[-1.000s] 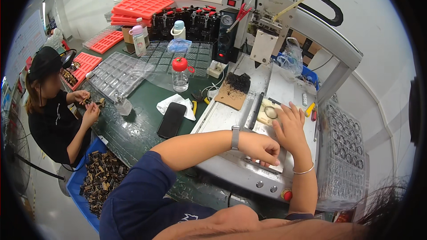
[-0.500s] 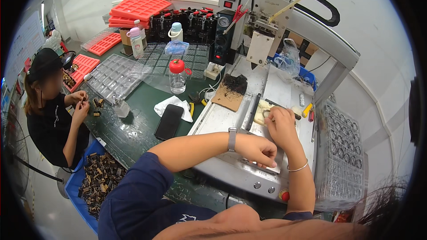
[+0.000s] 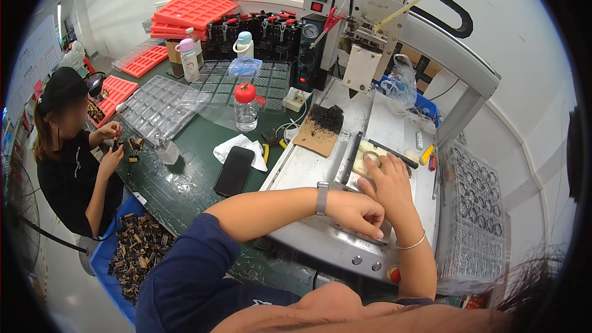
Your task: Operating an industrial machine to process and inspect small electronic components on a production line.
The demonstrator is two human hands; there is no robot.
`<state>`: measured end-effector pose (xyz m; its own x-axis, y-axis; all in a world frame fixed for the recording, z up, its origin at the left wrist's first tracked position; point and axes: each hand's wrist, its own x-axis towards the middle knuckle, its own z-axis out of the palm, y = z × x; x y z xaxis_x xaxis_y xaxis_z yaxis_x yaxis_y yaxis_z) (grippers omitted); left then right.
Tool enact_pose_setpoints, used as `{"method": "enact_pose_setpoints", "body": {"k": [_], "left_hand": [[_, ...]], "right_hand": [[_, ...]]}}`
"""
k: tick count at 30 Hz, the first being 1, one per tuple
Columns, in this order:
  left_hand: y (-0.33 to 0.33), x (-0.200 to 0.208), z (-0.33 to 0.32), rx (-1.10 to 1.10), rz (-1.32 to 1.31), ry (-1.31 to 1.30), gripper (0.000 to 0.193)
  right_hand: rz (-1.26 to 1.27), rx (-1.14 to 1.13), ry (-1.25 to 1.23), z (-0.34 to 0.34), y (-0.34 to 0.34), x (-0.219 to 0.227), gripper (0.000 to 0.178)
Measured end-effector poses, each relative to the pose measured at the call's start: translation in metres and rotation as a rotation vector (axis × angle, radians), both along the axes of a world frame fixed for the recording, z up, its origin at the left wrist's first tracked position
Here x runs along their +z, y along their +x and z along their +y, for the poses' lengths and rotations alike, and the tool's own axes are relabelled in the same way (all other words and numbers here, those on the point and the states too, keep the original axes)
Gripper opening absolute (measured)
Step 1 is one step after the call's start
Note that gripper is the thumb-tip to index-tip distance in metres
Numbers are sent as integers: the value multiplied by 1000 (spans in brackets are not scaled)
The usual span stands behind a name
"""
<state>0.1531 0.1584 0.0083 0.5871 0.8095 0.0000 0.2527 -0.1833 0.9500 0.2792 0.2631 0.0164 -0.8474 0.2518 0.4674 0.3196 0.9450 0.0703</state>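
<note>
A round metal ring [image 3: 372, 158] lies on a cream-coloured pad [image 3: 364, 150] between dark bars on the machine's white bed. My right hand [image 3: 391, 190], with a thin bracelet at the wrist, lies over the pad with fingers stretched out. Its fingertips are beside the ring, seemingly touching it. Nearer to me, my left hand [image 3: 356, 209] hangs over the front of the bed, below my right hand. Its fingers are curled and closed; whatever they may hold is hidden. A grey-banded watch [image 3: 322, 198] is on that wrist.
The machine's head [image 3: 361, 68] hangs above the bed. Cardboard with black crumbs [image 3: 317, 139], a phone [image 3: 235, 170] and a red-lidded bottle [image 3: 246, 108] lie leftward. Clear trays [image 3: 475, 209] stand right. A co-worker [image 3: 71, 148] sits left by a blue bin [image 3: 108, 259] of clips.
My right hand has opened from a bent-finger grip at the ring to lie flatter, moving slightly toward me. The ring shows more now. My left hand has shifted slightly, its fingers still curled.
</note>
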Motion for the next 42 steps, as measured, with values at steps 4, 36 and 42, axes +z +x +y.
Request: {"method": "enact_pose_setpoints", "body": {"k": [4, 36, 42], "left_hand": [[2, 2, 0, -9, -3, 17, 33], [-18, -19, 22, 852, 524, 1122, 64], [6, 105, -107, 641, -216, 1487, 35]], "right_hand": [[-61, -71, -5, -1, -3, 0, 53], [-40, 103, -163, -73, 63, 115, 36], [526, 806, -849, -193, 74, 158, 20]]}}
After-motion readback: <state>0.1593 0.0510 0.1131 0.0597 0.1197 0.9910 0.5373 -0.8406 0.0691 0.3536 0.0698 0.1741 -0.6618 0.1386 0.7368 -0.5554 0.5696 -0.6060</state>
